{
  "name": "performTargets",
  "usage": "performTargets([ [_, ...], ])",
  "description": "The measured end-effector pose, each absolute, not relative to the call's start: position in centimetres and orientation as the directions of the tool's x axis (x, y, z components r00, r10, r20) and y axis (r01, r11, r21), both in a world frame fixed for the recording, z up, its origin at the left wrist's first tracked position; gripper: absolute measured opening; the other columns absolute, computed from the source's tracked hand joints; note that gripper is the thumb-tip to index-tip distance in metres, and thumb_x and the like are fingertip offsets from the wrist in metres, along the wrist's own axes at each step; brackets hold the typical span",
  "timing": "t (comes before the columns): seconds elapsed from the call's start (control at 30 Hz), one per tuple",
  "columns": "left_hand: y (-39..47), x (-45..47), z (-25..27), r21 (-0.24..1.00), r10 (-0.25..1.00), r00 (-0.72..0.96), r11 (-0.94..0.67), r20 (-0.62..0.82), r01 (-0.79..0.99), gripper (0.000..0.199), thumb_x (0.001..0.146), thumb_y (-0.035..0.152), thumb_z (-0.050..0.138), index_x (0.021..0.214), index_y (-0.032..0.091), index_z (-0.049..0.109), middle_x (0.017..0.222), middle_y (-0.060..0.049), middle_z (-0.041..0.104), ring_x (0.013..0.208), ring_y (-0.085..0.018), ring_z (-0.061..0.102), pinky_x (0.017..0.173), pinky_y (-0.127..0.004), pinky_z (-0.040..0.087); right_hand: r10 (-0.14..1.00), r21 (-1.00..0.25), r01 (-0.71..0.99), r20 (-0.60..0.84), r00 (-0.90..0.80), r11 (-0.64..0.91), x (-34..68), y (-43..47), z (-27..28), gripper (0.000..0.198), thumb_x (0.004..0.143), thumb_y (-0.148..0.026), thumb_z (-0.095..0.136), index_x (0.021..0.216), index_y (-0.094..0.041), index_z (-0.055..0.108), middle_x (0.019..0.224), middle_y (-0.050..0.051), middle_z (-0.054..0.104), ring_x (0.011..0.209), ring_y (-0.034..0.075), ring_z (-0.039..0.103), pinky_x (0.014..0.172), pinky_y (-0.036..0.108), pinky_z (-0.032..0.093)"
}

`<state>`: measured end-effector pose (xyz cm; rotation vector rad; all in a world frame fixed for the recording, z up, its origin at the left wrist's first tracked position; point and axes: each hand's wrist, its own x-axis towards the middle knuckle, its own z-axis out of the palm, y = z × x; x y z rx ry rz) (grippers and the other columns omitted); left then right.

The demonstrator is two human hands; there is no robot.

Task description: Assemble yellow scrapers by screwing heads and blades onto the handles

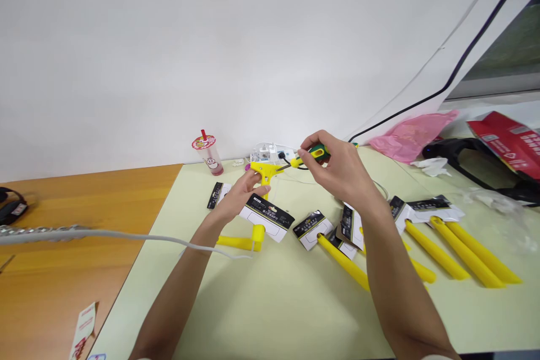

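Gripping a yellow T-shaped plastic tool point(265, 170) in left hand point(239, 196), a green-and-yellow-handled metal screwdriver point(319, 152) in right hand point(340, 167).

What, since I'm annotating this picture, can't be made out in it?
Head view:
Screwdriver: tip too small to tell whether it touches a screw on the yellow tool.
Yellow handles: partly hidden by the right forearm; exact count unclear.
Card: small print too small to read.
Black object: cut off by the left edge.
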<state>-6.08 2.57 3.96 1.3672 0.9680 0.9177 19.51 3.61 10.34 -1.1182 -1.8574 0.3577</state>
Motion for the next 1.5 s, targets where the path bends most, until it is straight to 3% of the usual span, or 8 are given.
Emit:
performTargets([
  [0.27, 2.52, -5.92, 4.25, 0.998, 0.922, 0.385, -0.054, 0.034, 0.042, 0.076, 0.086, 0.045, 0.088, 0.155, 0.026, 0.061, 0.165, -0.016, 0.059, 0.16, -0.04, 0.046, 0.122, -0.051, 0.047, 0.818, -0.622, 0.564, 0.544, -0.188, 0.543, 19.56, 3.52, 10.38, 0.009, 0.105, -0.033, 0.068, 0.104, -0.024, 0.067, 0.093, 0.005, 0.077, 0.075, 0.021, 0.068, 0.066, 0.035, 0.049],
  [0.77, 2.71, -6.37, 3.35, 1.0, 0.931, 0.365, 0.009, -0.002, -0.019, 0.082, 0.087, 0.04, 0.089, 0.161, 0.03, 0.055, 0.174, -0.013, 0.051, 0.155, -0.039, 0.052, 0.13, -0.057, 0.042, 0.821, -0.63, 0.558, 0.541, -0.183, 0.54, 19.52, 3.18, 10.68, 0.007, 0.105, -0.031, 0.068, 0.104, -0.024, 0.068, 0.094, 0.004, 0.077, 0.077, 0.02, 0.069, 0.066, 0.034, 0.048],
  [1.27, 2.4, -6.19, 4.09, 0.999, 0.931, 0.365, -0.03, 0.021, 0.017, 0.074, 0.087, 0.043, 0.088, 0.154, 0.029, 0.062, 0.163, -0.015, 0.062, 0.153, -0.04, 0.054, 0.124, -0.056, 0.047, 0.833, -0.642, 0.563, 0.527, -0.169, 0.52, 19.44, 2.94, 10.99, 0.013, 0.104, -0.037, 0.067, 0.104, -0.024, 0.068, 0.093, 0.006, 0.078, 0.076, 0.022, 0.069, 0.065, 0.037, 0.05],
  [1.5, 2.51, -6.38, 3.77, 1.0, 0.923, 0.386, -0.009, -0.001, 0.024, 0.073, 0.088, 0.041, 0.087, 0.155, 0.03, 0.06, 0.167, -0.013, 0.058, 0.153, -0.038, 0.055, 0.121, -0.053, 0.051, 0.831, -0.645, 0.555, 0.529, -0.172, 0.525, 19.4, 3.05, 10.88, 0.009, 0.104, -0.033, 0.068, 0.104, -0.024, 0.068, 0.095, 0.006, 0.078, 0.079, 0.022, 0.07, 0.069, 0.037, 0.051],
])
